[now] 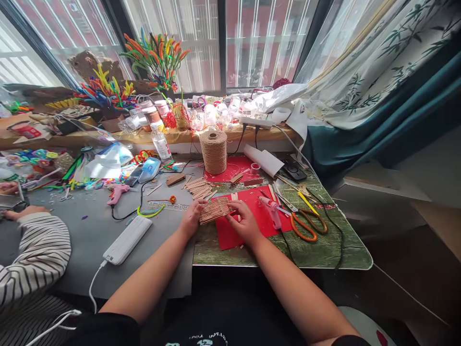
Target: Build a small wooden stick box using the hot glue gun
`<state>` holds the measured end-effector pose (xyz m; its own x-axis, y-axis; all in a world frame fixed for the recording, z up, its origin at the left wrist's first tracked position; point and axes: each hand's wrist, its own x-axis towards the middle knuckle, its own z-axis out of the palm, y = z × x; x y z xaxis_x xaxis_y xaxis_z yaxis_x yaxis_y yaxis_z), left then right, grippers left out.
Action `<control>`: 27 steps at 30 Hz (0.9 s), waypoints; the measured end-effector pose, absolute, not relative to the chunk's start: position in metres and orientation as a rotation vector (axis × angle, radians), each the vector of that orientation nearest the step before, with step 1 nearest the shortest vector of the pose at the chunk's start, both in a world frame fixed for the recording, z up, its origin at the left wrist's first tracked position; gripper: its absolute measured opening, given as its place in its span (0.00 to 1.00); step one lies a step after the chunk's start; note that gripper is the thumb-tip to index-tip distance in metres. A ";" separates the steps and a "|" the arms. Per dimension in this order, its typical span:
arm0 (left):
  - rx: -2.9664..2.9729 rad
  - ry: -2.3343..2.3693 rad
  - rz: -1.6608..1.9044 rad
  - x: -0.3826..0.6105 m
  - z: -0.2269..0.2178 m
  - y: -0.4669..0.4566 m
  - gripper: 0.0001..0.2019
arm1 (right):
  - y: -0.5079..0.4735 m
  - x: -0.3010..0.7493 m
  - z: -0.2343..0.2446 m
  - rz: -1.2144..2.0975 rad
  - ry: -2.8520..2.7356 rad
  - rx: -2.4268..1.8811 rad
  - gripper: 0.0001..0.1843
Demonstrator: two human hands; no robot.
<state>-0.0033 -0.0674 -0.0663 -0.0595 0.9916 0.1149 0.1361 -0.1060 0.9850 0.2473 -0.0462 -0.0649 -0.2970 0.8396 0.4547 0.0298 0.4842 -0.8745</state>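
The left hand (190, 218) has thumb and fingers closed on the left end of a flat panel of narrow brown strips (215, 210), and here's the right hand (247, 221), pinching the right end between thumb and fingertips! The panel sits between the two hands, raised above the near part of a bright red sheet (228, 235) on the green wood-patterned tabletop (353, 252).

Just beyond it, a loose pile of flat brown strips (198, 186) fans out, and farther back stands a tall cone of tan twine (213, 153).

Over to the right, a pink glue gun (275, 218) lies on the red sheet, with big orange-handled scissors (294, 210) just beside it. A second pink glue gun (117, 194) lies well to the left, on the grey covering, and nearer comes a long white power strip (127, 239).

Now for the lettering! A clear plastic bottle (162, 146) at the far left wears a white label with red marks, too small to read. Down at the near edge, a black shirt (205, 312) shows pale lettering, bent and only partly legible.

And at the far left, a co-worker's striped sleeve (43, 245) rests on the grey covering.
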 end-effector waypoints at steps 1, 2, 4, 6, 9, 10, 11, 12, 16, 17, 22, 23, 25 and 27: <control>1.360 1.288 1.269 -0.003 -0.067 -0.068 0.32 | -0.046 0.247 -0.065 0.932 -1.680 -0.766 0.27; 1.361 1.272 1.263 -0.002 -0.067 -0.068 0.33 | -0.047 0.248 -0.065 0.886 -1.688 -0.781 0.32; 1.355 1.240 1.254 0.000 -0.067 -0.069 0.34 | -0.050 0.249 -0.065 0.768 -1.744 -0.795 0.43; 1.347 1.222 1.260 0.002 -0.066 -0.071 0.35 | -0.052 0.249 -0.064 0.691 -1.830 -0.766 0.45; 1.434 1.234 1.316 0.004 -0.064 -0.073 0.34 | -0.054 0.248 -0.063 0.733 -1.882 -0.684 0.38; 1.484 1.243 1.333 0.004 -0.064 -0.073 0.34 | -0.054 0.248 -0.063 0.755 -1.865 -0.670 0.36; 1.527 1.250 1.333 0.004 -0.064 -0.074 0.33 | -0.054 0.248 -0.063 0.767 -1.841 -0.666 0.35; 1.554 1.258 1.316 0.004 -0.065 -0.074 0.32 | -0.053 0.248 -0.062 0.768 -1.818 -0.672 0.35; 1.549 1.284 1.213 0.002 -0.071 -0.073 0.33 | -0.053 0.249 -0.061 0.762 -1.902 -0.701 0.43; 1.561 1.290 1.205 0.001 -0.073 -0.073 0.33 | -0.053 0.248 -0.062 0.774 -1.928 -0.697 0.44; 1.764 1.283 1.356 -0.004 -0.071 -0.071 0.40 | -0.052 0.244 -0.071 0.983 -1.767 -0.685 0.37; 1.828 1.279 1.379 -0.004 -0.069 -0.071 0.43 | -0.051 0.243 -0.073 1.054 -1.704 -0.704 0.36; 1.968 1.289 1.349 -0.002 -0.064 -0.073 0.46 | -0.051 0.241 -0.075 1.184 -1.578 -0.750 0.35; 2.061 1.306 1.289 0.001 -0.060 -0.076 0.44 | -0.050 0.241 -0.074 1.271 -1.485 -0.765 0.36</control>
<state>0.0007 -0.0763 -0.0601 0.1474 0.8555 0.4963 0.5070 -0.4962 0.7048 0.2411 -0.0499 -0.0743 -0.3046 0.9108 0.2788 -0.1351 0.2485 -0.9592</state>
